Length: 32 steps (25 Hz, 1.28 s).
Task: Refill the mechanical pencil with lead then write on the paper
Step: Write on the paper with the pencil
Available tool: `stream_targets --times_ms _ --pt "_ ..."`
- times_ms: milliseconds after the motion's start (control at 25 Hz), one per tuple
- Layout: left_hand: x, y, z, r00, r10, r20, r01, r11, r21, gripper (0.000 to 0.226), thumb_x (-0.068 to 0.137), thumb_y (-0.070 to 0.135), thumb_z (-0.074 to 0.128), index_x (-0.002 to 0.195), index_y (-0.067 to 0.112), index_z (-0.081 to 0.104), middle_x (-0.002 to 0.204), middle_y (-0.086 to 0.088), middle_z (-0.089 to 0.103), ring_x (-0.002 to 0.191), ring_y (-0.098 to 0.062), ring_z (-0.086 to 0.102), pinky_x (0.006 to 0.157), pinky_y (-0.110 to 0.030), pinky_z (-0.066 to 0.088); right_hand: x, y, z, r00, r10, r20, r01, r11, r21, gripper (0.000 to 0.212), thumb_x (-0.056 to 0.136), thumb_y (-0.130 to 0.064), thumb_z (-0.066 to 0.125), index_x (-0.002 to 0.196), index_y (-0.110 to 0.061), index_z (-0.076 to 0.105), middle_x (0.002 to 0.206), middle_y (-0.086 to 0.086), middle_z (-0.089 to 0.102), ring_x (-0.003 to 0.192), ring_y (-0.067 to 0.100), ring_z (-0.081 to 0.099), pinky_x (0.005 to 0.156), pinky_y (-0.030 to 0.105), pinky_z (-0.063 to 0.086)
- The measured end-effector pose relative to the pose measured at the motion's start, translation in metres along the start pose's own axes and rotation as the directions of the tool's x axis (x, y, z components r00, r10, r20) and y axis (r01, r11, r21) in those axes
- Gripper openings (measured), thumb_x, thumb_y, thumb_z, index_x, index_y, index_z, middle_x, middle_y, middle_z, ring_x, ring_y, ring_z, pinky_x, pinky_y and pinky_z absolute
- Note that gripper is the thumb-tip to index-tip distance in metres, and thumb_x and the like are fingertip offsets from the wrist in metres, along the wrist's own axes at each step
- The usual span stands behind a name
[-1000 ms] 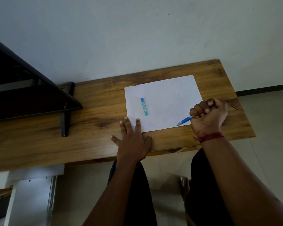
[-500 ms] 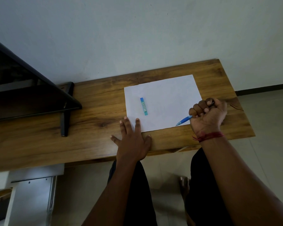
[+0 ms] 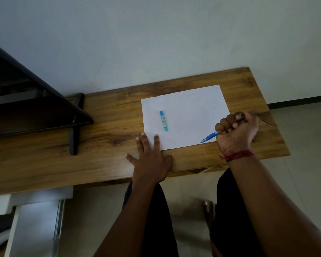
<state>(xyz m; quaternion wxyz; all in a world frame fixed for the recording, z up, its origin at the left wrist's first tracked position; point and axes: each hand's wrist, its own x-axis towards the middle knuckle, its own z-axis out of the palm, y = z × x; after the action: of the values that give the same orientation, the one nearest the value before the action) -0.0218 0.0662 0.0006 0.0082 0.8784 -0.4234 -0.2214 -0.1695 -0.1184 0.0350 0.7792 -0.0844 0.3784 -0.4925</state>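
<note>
**Pencil in right fist at paper's lower-right corner, left hand flat on lower-left corner**

Right hand (image 3: 237,130), centre-right of frame: clenched in a fist round the blue pencil (image 3: 209,136), all fingers wrapped over the barrel. The blue tip end sticks out lower left of the fist and slants down toward the near edge of the paper (image 3: 189,112). The dark back end pokes out at the top of the fist. Can't tell if the tip touches the sheet. Red thread (image 3: 237,154) is tied round the wrist.

Left hand (image 3: 150,158), lower centre: released, palm down, fingers straight and spread, holding nothing. Fingertips lie at the paper's lower-left corner, w/ one finger on the sheet and one at its left edge. Thumb rests on the worktop (image 3: 109,117) just below the sheet's near edge.

The paper is white and lies flat on the right half of the worktop, slightly skewed. No marks can be made out on it from here.

Lead case (image 3: 163,120): small blue stick, lying on the left part of the paper, lengthwise approx top to bottom. It is apart from both hands, just above the left fingertips.

Other items:
- Dark screen (image 3: 26,101) at left of frame, w/ its foot (image 3: 74,138) standing on the worktop.
- White cabinet (image 3: 37,219) at lower left, under the worktop.
- Dark-clad legs at bottom, w/ a bare foot (image 3: 208,208) on the floor btwn them.
</note>
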Motion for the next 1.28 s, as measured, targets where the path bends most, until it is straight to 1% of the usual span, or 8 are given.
stream_targets --times_ms 440,640,840,1280 --pt "-0.0007 0.0001 -0.0021 1.0 -0.001 0.003 0.001 1.0 0.005 0.079 0.093 0.064 0.027 0.152 0.026 -0.007 0.16 -0.011 -0.021 0.145 -0.034 -0.021 0.108 -0.073 0.0 -0.0008 -0.0005 0.0023 1.0 0.003 -0.001 -0.003 1.0 -0.016 0.032 0.089 -0.022 0.03 0.059 -0.018 0.04 0.045 -0.005 0.03 0.041 0.01 0.019 0.04 0.022 0.019" --pt "-0.0014 0.0004 -0.003 1.0 -0.002 0.007 0.002 1.0 0.003 0.079 0.093 0.064 0.027 0.152 0.025 -0.008 0.16 -0.011 -0.022 0.145 -0.034 -0.022 0.108 -0.073 0.0 -0.0022 0.0007 0.0013 1.0 -0.005 0.003 0.006 1.0 -0.01 0.035 0.091 -0.025 0.029 0.059 -0.017 0.041 0.045 -0.005 0.03 0.041 0.01 0.019 0.041 0.022 0.019" --pt "-0.0011 -0.0043 -0.0044 1.0 -0.009 0.003 0.009 1.0 0.005 0.078 0.093 0.063 0.026 0.152 0.026 -0.007 0.16 -0.01 -0.021 0.145 -0.033 -0.022 0.107 -0.072 0.0 -0.0031 0.0042 0.0037 1.0 -0.002 -0.019 0.002 1.0 -0.009 0.031 0.088 -0.021 0.031 0.059 -0.018 0.04 0.046 -0.005 0.03 0.042 0.01 0.018 0.041 0.023 0.018" --pt "0.0009 -0.0071 -0.0001 1.0 -0.006 -0.006 0.006 1.0 -0.001 0.078 0.092 0.065 0.026 0.151 0.027 -0.008 0.16 -0.01 -0.021 0.145 -0.033 -0.022 0.106 -0.073 -0.001 -0.0028 0.0058 0.0031 1.0 -0.014 -0.028 0.014 1.0 0.0 0.034 0.09 -0.023 0.031 0.058 -0.018 0.042 0.046 -0.005 0.03 0.042 0.01 0.019 0.041 0.023 0.019"
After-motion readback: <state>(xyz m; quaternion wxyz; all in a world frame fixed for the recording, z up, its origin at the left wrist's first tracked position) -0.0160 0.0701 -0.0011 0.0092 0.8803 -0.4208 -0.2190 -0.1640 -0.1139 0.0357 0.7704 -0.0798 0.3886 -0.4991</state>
